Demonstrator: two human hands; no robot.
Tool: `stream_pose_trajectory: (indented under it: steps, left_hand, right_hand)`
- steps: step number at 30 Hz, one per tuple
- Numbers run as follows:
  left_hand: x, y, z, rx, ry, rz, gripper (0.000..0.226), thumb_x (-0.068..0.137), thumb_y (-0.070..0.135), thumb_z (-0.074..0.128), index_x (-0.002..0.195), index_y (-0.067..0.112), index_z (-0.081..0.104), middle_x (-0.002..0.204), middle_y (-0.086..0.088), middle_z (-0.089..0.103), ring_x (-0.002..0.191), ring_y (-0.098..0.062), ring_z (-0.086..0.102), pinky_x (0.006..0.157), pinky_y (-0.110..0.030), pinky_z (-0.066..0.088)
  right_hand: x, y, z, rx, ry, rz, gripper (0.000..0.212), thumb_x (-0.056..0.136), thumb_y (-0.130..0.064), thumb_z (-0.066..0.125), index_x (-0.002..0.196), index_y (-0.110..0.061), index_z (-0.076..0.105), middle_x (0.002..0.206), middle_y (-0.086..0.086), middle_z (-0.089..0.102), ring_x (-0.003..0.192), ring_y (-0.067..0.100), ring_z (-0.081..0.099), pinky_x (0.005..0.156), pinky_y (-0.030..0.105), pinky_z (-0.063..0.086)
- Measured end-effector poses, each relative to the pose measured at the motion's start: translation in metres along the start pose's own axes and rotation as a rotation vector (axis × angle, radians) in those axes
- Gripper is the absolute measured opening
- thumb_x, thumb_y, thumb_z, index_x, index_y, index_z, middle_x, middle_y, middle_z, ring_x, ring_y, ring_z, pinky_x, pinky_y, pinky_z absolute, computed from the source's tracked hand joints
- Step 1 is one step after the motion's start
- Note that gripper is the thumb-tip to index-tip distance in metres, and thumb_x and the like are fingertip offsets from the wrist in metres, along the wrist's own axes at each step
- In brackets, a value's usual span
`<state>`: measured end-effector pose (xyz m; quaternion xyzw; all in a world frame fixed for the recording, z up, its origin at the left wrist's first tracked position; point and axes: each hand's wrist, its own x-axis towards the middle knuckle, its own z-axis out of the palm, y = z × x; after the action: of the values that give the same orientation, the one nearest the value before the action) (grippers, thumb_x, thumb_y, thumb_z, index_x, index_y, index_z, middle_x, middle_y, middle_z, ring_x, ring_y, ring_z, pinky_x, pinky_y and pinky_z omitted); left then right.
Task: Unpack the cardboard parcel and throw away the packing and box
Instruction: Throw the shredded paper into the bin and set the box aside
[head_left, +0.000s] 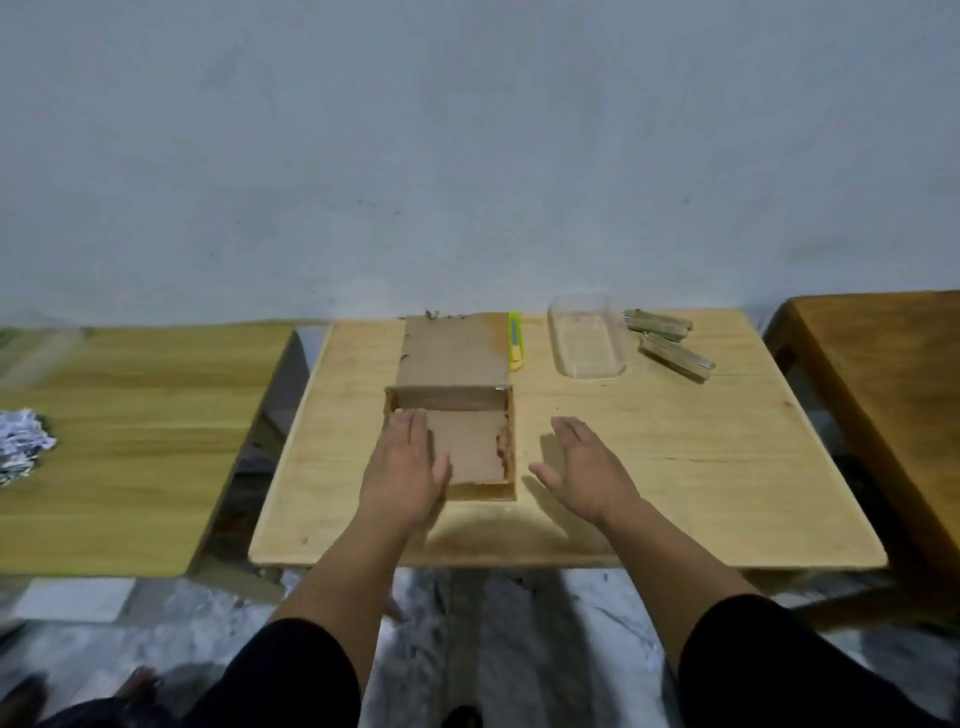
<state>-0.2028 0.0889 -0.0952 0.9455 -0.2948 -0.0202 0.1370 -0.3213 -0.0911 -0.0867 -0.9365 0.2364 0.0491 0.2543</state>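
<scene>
An open brown cardboard box (470, 441) lies on the middle wooden table (675, 467), its lid flap (454, 348) folded back flat toward the wall. Nothing shows inside it but bare cardboard. My left hand (408, 462) rests flat over the box's left side, fingers spread and pointing away from me. To the right of the box my right hand (584, 470) hovers open just above the table, apart from the box. A heap of shredded white paper packing (21, 447) lies on the left table.
Behind the box lie a yellow-green utility knife (515, 340), a clear plastic tray (587, 335) and two olive-coloured bars (670, 340). A second wooden table (130, 441) stands left across a gap, a darker one (883, 389) right. The wall is close behind.
</scene>
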Motion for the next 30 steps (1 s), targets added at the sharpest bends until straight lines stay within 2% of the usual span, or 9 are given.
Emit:
stream_pose_trajectory:
  steps: [5,7,9,12,15,19,22,25,30]
  left_hand:
    - [0.004,-0.058,0.016,-0.215,-0.191,-0.087,0.085,0.085,0.046,0.056,0.144,0.007,0.010,0.151,-0.014,0.018,0.138,-0.026,0.021,0.114,-0.038,0.021]
    - [0.008,-0.073,0.023,-0.343,-0.251,-0.086,0.090,0.078,0.051,0.063,0.143,0.011,0.015,0.145,-0.014,0.030,0.132,-0.027,0.032,0.110,-0.043,0.032]
    - [0.014,-0.080,0.027,-0.434,-0.258,-0.097,0.085,0.072,0.055,0.067,0.135,0.015,0.026,0.128,-0.008,0.045,0.117,-0.024,0.046,0.097,-0.040,0.044]
    - [0.020,-0.083,0.029,-0.470,-0.269,-0.082,0.080,0.069,0.056,0.068,0.128,0.015,0.032,0.114,-0.004,0.050,0.105,-0.022,0.051,0.087,-0.034,0.047]
    - [0.021,-0.082,0.027,-0.490,-0.282,-0.049,0.093,0.069,0.059,0.067,0.138,0.015,0.023,0.128,-0.006,0.047,0.115,-0.022,0.048,0.095,-0.040,0.047]
    - [0.028,-0.076,0.018,-0.503,-0.244,0.007,0.096,0.071,0.051,0.071,0.143,0.016,0.018,0.139,-0.006,0.044,0.123,-0.023,0.047,0.101,-0.043,0.044]
    - [0.042,-0.061,0.007,-0.492,-0.234,0.062,0.097,0.070,0.058,0.067,0.144,0.022,0.015,0.143,-0.004,0.041,0.125,-0.024,0.046,0.102,-0.045,0.043]
    - [0.052,-0.032,-0.004,-0.493,-0.223,0.140,0.096,0.073,0.059,0.065,0.145,0.026,0.011,0.148,-0.001,0.036,0.128,-0.022,0.043,0.106,-0.043,0.039]
    - [0.058,0.040,-0.010,-0.486,-0.252,0.343,0.101,0.074,0.060,0.062,0.147,0.019,0.006,0.154,-0.004,0.023,0.137,-0.023,0.031,0.111,-0.040,0.031]
  right_hand:
    - [0.020,-0.030,0.040,0.164,-0.116,0.100,0.091,0.072,-0.044,0.071,0.142,-0.016,0.020,0.149,0.005,0.027,0.134,0.022,0.032,0.110,0.033,0.029]
    - [0.024,-0.036,0.052,0.220,-0.093,0.133,0.096,0.066,-0.041,0.077,0.141,-0.019,0.021,0.144,0.004,0.033,0.129,0.022,0.037,0.107,0.033,0.032]
    - [0.028,-0.039,0.059,0.262,-0.044,0.179,0.096,0.064,-0.036,0.079,0.139,-0.018,0.023,0.140,0.006,0.038,0.126,0.022,0.040,0.106,0.034,0.034]
    - [0.033,-0.040,0.064,0.304,-0.006,0.231,0.096,0.064,-0.035,0.080,0.140,-0.018,0.025,0.137,0.008,0.044,0.125,0.024,0.042,0.108,0.036,0.035]
    - [0.033,-0.043,0.064,0.323,0.017,0.250,0.098,0.066,-0.032,0.080,0.143,-0.014,0.023,0.140,0.010,0.042,0.128,0.025,0.039,0.112,0.034,0.031]
    - [0.030,-0.049,0.050,0.350,0.091,0.251,0.093,0.066,-0.027,0.080,0.141,-0.014,0.026,0.136,0.010,0.045,0.125,0.025,0.042,0.109,0.031,0.031]
    - [0.024,-0.047,0.028,0.360,0.173,0.259,0.094,0.066,-0.025,0.081,0.141,-0.013,0.025,0.136,0.010,0.045,0.126,0.025,0.042,0.108,0.028,0.030]
    - [0.009,-0.038,0.002,0.366,0.271,0.287,0.093,0.066,-0.023,0.081,0.141,-0.015,0.026,0.134,0.010,0.047,0.124,0.024,0.044,0.107,0.028,0.032]
    - [-0.039,-0.003,-0.033,0.357,0.428,0.426,0.094,0.064,-0.030,0.081,0.140,-0.018,0.027,0.133,0.007,0.049,0.123,0.025,0.045,0.108,0.036,0.038]
